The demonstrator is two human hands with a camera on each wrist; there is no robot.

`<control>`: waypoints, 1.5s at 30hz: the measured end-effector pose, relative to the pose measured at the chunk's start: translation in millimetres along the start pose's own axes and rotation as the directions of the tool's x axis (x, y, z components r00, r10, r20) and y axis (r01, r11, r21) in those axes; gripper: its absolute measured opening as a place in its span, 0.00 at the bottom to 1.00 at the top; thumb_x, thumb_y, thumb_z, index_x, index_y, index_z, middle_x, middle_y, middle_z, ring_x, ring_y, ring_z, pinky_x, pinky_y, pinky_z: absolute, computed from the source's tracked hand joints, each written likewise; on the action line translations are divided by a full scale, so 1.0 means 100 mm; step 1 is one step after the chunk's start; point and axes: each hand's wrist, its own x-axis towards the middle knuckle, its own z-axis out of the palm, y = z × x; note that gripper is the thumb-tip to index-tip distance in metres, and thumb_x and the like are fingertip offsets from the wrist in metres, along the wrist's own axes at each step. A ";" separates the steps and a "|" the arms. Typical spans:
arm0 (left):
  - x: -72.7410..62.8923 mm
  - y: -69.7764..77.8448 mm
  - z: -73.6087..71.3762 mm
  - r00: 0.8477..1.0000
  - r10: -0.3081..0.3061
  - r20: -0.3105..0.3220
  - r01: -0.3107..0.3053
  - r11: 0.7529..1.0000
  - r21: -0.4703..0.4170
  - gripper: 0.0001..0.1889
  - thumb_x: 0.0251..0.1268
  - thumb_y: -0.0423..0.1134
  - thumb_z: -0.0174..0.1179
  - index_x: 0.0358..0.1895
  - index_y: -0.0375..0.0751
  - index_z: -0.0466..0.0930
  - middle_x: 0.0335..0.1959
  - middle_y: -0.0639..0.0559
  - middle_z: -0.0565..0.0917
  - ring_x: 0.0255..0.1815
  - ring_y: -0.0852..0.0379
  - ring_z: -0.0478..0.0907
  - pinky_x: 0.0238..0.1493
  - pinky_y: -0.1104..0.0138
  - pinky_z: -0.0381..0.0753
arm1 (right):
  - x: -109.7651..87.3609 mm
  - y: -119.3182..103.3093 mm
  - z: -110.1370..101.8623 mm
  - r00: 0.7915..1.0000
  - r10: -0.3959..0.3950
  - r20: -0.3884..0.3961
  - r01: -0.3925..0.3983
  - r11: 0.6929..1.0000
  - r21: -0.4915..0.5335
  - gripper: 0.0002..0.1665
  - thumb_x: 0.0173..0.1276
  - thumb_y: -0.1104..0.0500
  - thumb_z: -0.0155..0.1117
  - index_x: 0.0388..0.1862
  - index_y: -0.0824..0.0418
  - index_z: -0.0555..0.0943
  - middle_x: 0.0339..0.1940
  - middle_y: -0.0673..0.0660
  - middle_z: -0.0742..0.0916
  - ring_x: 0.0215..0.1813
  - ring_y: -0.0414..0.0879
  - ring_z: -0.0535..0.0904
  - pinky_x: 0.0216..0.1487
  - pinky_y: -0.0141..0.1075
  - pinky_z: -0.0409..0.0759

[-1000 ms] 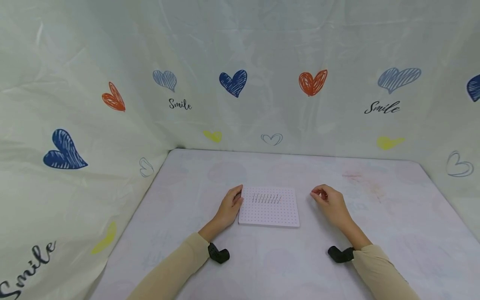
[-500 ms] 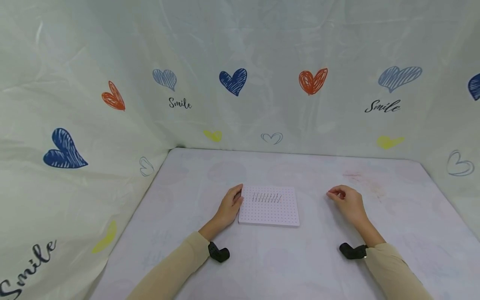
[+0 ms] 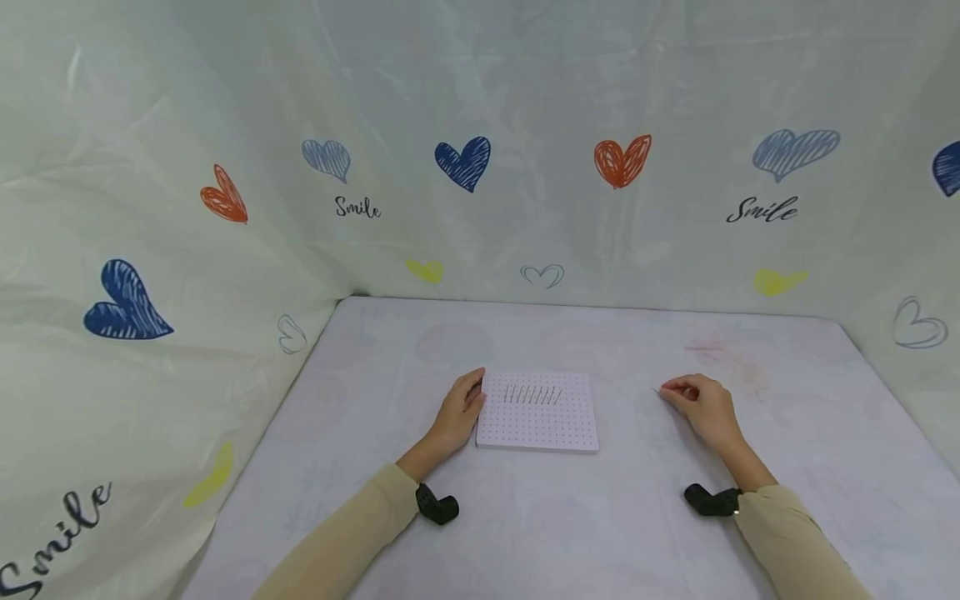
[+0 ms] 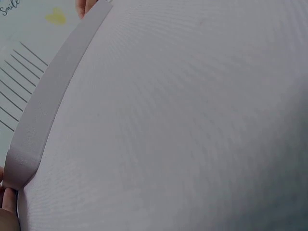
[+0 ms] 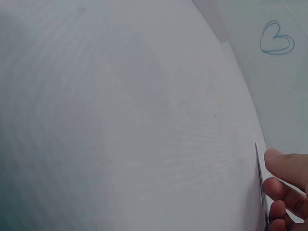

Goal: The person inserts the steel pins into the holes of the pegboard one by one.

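A white pegboard (image 3: 536, 429) with a grid of small holes lies on the table. Several thin metal pins (image 3: 532, 395) stand in a row across its far half, leaning a little. My left hand (image 3: 453, 414) grips the board's left edge; in the left wrist view its fingers (image 4: 9, 199) show at the board's corner. To the right of the board, my right hand (image 3: 705, 410) is close over the table, its thumb and fingertips pinching a thin metal pin (image 5: 260, 178). The pin's pointed end sticks out past the fingertips.
The white table (image 3: 570, 533) carries a faint reddish stain (image 3: 705, 348) beyond my right hand. A pale curtain (image 3: 540, 100) with printed hearts hangs behind the table and along its left side.
My right hand has moved right, away from the board, and a thin pin now shows at its fingertips. My left hand and the pegboard have stayed in place.
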 end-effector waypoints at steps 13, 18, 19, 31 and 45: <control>-0.02 0.00 0.01 1.000 0.013 0.000 -0.013 1.000 -0.023 0.25 0.78 0.27 0.46 0.74 0.27 0.57 0.72 0.34 0.63 0.74 0.43 0.62 0.72 0.61 0.65 | -0.03 0.09 0.03 1.000 -0.013 -0.012 0.013 1.000 0.014 0.06 0.63 0.65 0.72 0.36 0.69 0.87 0.26 0.54 0.79 0.27 0.41 0.67 0.26 0.31 0.64; -0.02 0.01 0.01 1.000 0.015 0.004 -0.015 1.000 -0.023 0.25 0.78 0.26 0.46 0.74 0.27 0.57 0.72 0.34 0.62 0.74 0.43 0.61 0.72 0.61 0.64 | -0.04 0.10 0.04 1.000 -0.003 -0.012 0.003 1.000 0.017 0.07 0.62 0.65 0.74 0.32 0.68 0.85 0.25 0.54 0.78 0.27 0.40 0.66 0.26 0.32 0.64; -0.03 0.01 0.01 1.000 0.015 0.004 -0.014 1.000 -0.021 0.25 0.78 0.26 0.46 0.74 0.27 0.57 0.72 0.34 0.62 0.74 0.43 0.61 0.72 0.61 0.64 | -0.04 0.10 0.04 1.000 0.002 -0.009 -0.002 1.000 0.016 0.07 0.62 0.65 0.73 0.32 0.68 0.84 0.26 0.54 0.78 0.27 0.40 0.66 0.26 0.32 0.64; -0.03 0.03 0.02 1.000 0.005 0.005 -0.005 1.000 -0.010 0.26 0.79 0.28 0.46 0.75 0.29 0.56 0.73 0.35 0.62 0.74 0.44 0.61 0.72 0.61 0.64 | -0.03 0.10 0.07 0.999 -0.008 0.038 0.006 0.999 0.033 0.06 0.66 0.68 0.69 0.33 0.72 0.82 0.27 0.56 0.78 0.30 0.46 0.68 0.28 0.32 0.65; -0.02 0.02 0.02 1.000 0.018 0.004 -0.018 1.000 -0.006 0.26 0.79 0.28 0.45 0.75 0.28 0.56 0.73 0.34 0.62 0.74 0.43 0.61 0.72 0.60 0.64 | -0.08 0.10 0.06 1.000 -0.018 -0.026 0.018 0.999 0.033 0.06 0.63 0.66 0.72 0.33 0.70 0.85 0.23 0.53 0.79 0.26 0.40 0.68 0.24 0.29 0.65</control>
